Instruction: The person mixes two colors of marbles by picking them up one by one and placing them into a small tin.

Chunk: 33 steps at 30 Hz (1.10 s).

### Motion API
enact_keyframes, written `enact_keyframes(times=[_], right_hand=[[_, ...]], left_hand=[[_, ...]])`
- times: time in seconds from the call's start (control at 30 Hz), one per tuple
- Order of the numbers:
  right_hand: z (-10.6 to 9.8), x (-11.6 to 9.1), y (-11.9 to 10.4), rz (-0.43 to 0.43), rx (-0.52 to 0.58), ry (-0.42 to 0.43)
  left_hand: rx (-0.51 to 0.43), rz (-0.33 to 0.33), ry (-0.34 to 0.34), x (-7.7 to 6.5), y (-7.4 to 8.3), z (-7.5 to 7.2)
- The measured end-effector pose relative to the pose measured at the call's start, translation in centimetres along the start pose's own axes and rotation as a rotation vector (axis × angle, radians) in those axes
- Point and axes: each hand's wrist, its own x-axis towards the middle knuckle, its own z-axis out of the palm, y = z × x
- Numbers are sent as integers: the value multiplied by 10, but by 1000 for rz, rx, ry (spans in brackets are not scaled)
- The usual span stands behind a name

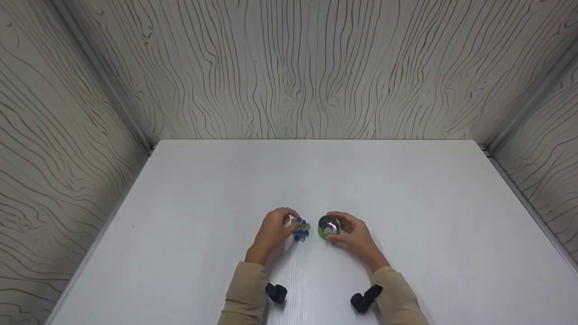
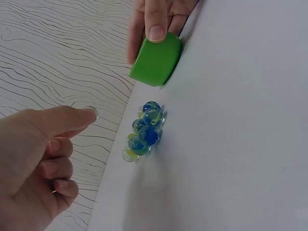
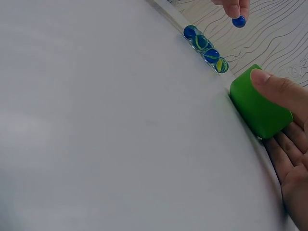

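Note:
My left hand (image 1: 272,229) pinches a blue glass marble (image 3: 239,21) between thumb and fingertip, raised over a cluster of marbles. The cluster of clear marbles (image 2: 149,135) with blue and yellow-green swirls lies on the white table, several of them packed close together. To its right stands a small green cup (image 2: 156,60), open end up, with a shiny inside where a bluish patch shows in the head view. My right hand (image 1: 358,234) grips this cup from the right, thumb on the near side and fingers round the far side.
The white table (image 1: 316,176) reaches back to a wall (image 1: 289,67) with a wood-grain line pattern. Similar panels (image 1: 58,158) close in the left and right sides. A black wrist camera (image 1: 276,293) sits on each sleeve, low above the table.

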Motion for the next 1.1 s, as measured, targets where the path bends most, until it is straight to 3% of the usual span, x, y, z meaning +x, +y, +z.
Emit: enact_keyframes(times=[1.1], right_hand=[[2, 0, -2, 15, -13, 33]], left_hand=[[62, 35, -30, 5, 20, 11]])
